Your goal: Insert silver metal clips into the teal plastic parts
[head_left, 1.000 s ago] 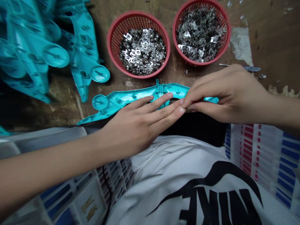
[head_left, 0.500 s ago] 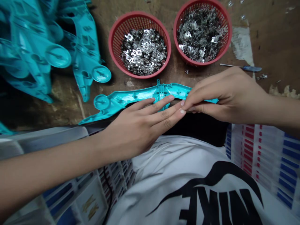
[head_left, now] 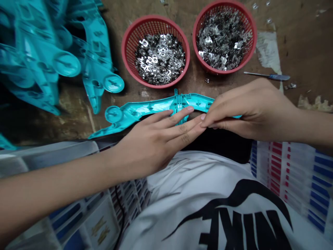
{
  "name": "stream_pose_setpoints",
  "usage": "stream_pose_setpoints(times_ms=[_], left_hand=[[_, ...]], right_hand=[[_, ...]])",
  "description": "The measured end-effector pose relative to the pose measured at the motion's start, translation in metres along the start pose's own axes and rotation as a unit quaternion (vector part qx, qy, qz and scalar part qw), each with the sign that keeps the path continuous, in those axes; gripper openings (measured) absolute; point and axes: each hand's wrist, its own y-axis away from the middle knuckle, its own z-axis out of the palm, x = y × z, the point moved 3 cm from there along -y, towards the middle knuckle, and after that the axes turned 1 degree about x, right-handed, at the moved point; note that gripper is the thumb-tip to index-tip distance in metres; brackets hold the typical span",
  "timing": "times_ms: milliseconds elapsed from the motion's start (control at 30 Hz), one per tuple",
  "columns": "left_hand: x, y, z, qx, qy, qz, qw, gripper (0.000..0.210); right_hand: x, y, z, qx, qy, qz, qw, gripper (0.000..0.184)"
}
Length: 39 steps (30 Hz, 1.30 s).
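A long turquoise plastic part (head_left: 148, 107) lies across the front of the table, its ribbed inner side facing up. My left hand (head_left: 158, 140) reaches over its near edge, palm down, with the fingers stretched out straight. At the tip of my left index finger, the thumb and fingers of my right hand (head_left: 249, 107) are pinched together. Whatever sits in that pinch is hidden. My right hand also covers much of the part's right end.
Two red baskets, a left one (head_left: 125, 52) and a right one (head_left: 253, 45), hold small metal clips. A screwdriver (head_left: 278, 76) lies right of them near loose clips. More turquoise parts (head_left: 96, 52) are piled at left. Plastic crates (head_left: 283, 166) flank my lap.
My right hand's pinching fingertips have shifted slightly down against my left fingertips. The left hand and the turquoise part stay almost in place; the view has shifted a little.
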Motion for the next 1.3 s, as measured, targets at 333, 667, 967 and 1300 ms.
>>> stream_pose_setpoints(times_ms=[333,667,967,1300], left_hand=[[-0.007,-0.011,-0.021,0.004,0.011,-0.001,1.0,0.088],[-0.006,-0.011,-0.018,-0.03,0.005,-0.008,0.999,0.079],[-0.003,-0.004,-0.009,0.021,0.001,0.001,1.0,0.081],[-0.001,-0.005,-0.011,0.001,-0.025,0.001,1.0,0.074]], right_hand=[[-0.008,-0.007,-0.011,0.039,-0.016,0.153,0.987,0.018],[-0.005,-0.005,-0.011,0.028,0.006,0.111,0.993,0.019],[-0.008,-0.005,-0.009,0.002,0.011,0.107,0.994,0.023],[-0.005,-0.005,-0.007,0.0,-0.007,0.11,0.994,0.022]])
